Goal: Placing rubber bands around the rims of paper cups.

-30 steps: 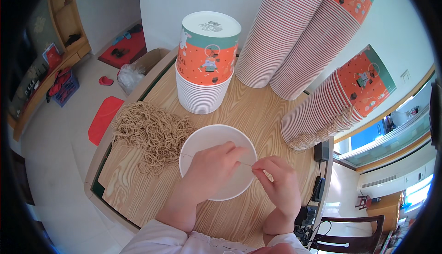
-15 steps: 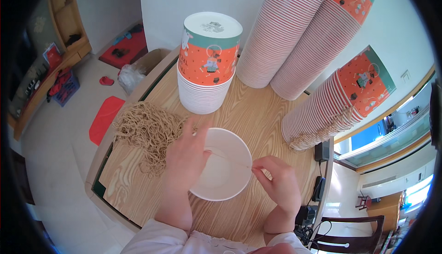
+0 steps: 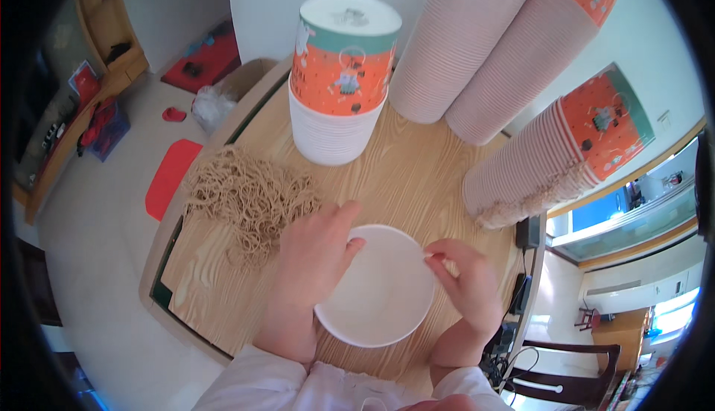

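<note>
A white paper tub (image 3: 380, 299) stands mouth up on the table in front of me. My left hand (image 3: 313, 251) is at its far left rim, thumb on the inner side and fingers reaching over the outside. At the right rim, my right hand (image 3: 465, 277) is closed in a pinch; a tiny light bit shows at its fingertips, seemingly the end of a string. Left of the tub lies a loose heap of tan string loops (image 3: 249, 199). Behind it, an upside-down stack of orange and green printed paper tubs (image 3: 342, 83) stands on the table.
Tall tub stacks (image 3: 454, 46) lean along the wall. A shorter tub stack (image 3: 551, 150) at the right has tan strings (image 3: 532, 199) draped along it. Black adapters (image 3: 527, 232) and cables lie at the table's right edge. A dark chair (image 3: 573, 374) stands beyond.
The tub has come nearer to me and slightly right, with both hands still at its rim. A thin string that stretched across its mouth no longer shows clearly. The view has shifted a little.
</note>
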Demonstrator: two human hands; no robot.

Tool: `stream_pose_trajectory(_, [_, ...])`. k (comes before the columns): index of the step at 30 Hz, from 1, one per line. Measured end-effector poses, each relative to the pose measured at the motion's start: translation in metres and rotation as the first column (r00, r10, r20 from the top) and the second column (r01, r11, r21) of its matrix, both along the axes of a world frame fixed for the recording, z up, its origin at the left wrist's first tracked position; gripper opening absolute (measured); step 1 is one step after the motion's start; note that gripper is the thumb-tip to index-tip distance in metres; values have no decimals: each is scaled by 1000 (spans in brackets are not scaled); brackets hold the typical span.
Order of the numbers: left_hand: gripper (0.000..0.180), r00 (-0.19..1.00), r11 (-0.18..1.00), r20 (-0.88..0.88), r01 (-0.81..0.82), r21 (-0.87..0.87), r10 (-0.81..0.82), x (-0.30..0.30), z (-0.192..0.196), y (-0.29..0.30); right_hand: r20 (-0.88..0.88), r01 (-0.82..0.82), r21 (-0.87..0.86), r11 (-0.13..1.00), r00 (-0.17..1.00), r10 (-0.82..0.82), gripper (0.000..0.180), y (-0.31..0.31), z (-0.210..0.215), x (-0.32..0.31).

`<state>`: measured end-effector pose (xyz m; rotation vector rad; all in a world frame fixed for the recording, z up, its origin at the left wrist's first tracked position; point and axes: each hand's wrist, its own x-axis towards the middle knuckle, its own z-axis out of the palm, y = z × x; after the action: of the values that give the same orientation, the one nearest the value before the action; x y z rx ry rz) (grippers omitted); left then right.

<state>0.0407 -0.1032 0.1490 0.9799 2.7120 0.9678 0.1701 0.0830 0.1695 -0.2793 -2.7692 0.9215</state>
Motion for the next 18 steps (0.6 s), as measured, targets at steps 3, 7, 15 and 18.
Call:
stream_pose_trajectory(3, [32,1000,1000,-5,14,3,-14,2,5,-12,-68,38,36,999,997,-36,15,6,5,1])
stream_pose_trajectory(7, [25,983,963,106,119,242,-148,6,19,-2,-123,46,91,995,992,-35,23,4,15,6])
stream_pose_trajectory(15, [11,943,796,-143,331,506,-301,46,31,11,-163,-130,-230,964,982,94,30,-26,22,9])
stream_pose_trajectory(18, [11,954,757,-52,266,597,-295,32,32,5,-179,-159,-327,932,978,104,24,1,26,22])
